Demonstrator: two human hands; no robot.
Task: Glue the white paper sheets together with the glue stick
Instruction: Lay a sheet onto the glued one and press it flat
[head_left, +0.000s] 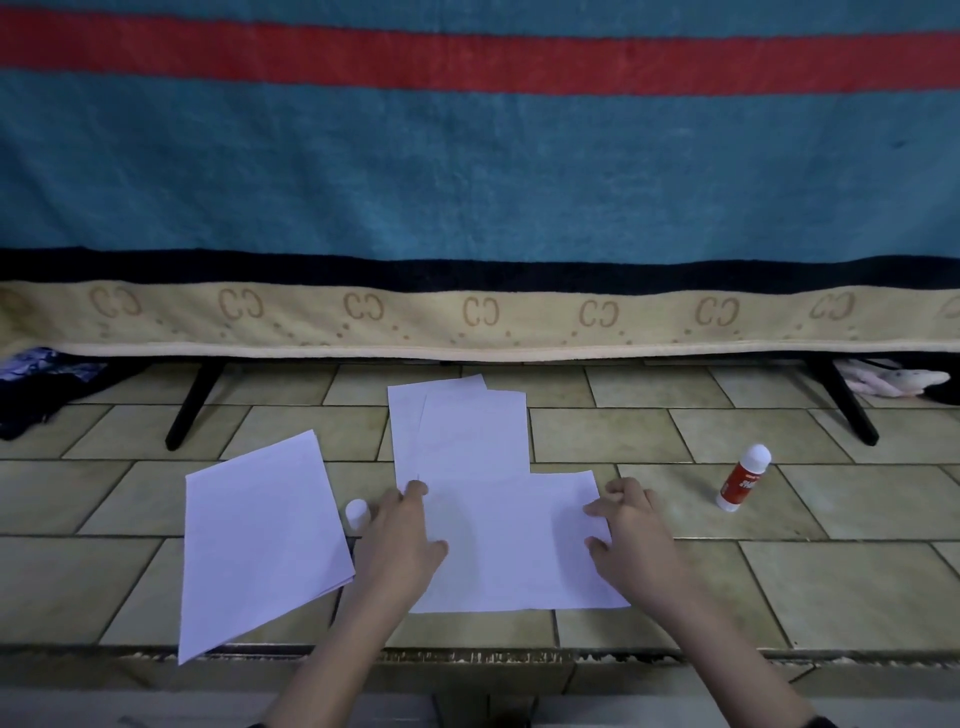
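Both hands rest on the white paper sheets (511, 540) lying on the tiled floor (831, 587). I see the left hand (402, 543) on the left edge of the sheets, fingers spread and mostly straight, pressing down flat. I see the right hand (634, 535) on the right edge of the same sheets, fingers bent a little with the tips pushing on the paper. Neither hand is wrapped around anything.

These sheets overlap each other. One lies flat between the hands and two more stick out from under it on the far side.

A loose stack of paper (262, 540) lies just left of the sheets, turned at an angle. The white cap (357, 513) stands between that stack and the sheets, right next to the left hand.

The glue stick (743, 478) is red and white. It stands tilted, well to the right of the sheets and apart from the right hand. No hand touches it.

Behind the sheets hangs a blue and red blanket (467, 171) with a tan border.
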